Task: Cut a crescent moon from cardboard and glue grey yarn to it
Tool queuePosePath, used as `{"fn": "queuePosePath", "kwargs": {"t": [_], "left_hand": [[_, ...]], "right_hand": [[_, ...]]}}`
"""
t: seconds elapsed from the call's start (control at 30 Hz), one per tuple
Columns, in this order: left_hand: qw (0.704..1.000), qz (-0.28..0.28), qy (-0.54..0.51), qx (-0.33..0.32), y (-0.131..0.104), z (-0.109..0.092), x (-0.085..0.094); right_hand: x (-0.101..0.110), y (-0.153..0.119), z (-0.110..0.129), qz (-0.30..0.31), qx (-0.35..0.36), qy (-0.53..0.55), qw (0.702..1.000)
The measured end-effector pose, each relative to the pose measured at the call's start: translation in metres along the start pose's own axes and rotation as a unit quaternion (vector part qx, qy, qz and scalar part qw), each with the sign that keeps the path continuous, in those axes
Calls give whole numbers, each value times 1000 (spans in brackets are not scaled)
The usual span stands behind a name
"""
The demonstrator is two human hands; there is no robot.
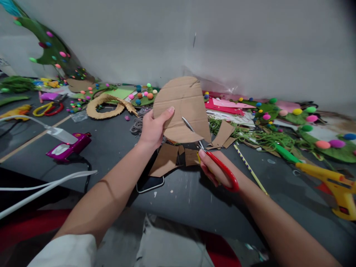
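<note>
My left hand (pixel 155 126) grips a rounded piece of cardboard (pixel 180 100) by its left side, thumb on the face toward me, the other fingers hidden behind. The piece is held up above the table. In my right hand (pixel 213 170) is a pair of scissors (pixel 222 170) with red and yellow handles. Their blades meet the lower right part of the cardboard, one blade lying across its face, and a cut runs in from the edge. Beneath are cardboard offcuts (pixel 164 161), partly over a phone (pixel 151 183).
A yellow glue gun (pixel 330 181) lies at the right, near a patterned pencil (pixel 250 168). At left are a purple power adapter (pixel 69 146) with cables, a second pair of scissors (pixel 50 108) and a cardboard ring (pixel 105 107). Green yarn (pixel 258 133) and pom-pom-covered leaves (pixel 330 144) line the wall.
</note>
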State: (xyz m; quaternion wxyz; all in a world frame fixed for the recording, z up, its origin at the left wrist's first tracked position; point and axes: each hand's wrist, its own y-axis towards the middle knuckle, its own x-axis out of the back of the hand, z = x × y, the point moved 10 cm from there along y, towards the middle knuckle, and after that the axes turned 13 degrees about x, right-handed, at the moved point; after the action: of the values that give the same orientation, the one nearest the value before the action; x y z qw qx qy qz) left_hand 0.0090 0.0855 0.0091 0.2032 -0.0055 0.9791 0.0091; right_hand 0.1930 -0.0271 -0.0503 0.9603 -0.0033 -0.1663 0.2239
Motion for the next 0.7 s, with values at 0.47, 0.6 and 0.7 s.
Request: {"fn": "queuePosePath", "kwargs": {"t": [0.47, 0.6, 0.7], "left_hand": [[999, -30, -28, -13, -3, 1, 2], [999, -30, -31, -15, -2, 1, 3], [999, -28, -27, -16, -1, 1, 3]], "right_hand": [[-12, 1, 2, 25, 35, 37, 998], [-16, 2, -3, 26, 18, 54, 998], [-16, 2, 0, 18, 15, 47, 999]]}}
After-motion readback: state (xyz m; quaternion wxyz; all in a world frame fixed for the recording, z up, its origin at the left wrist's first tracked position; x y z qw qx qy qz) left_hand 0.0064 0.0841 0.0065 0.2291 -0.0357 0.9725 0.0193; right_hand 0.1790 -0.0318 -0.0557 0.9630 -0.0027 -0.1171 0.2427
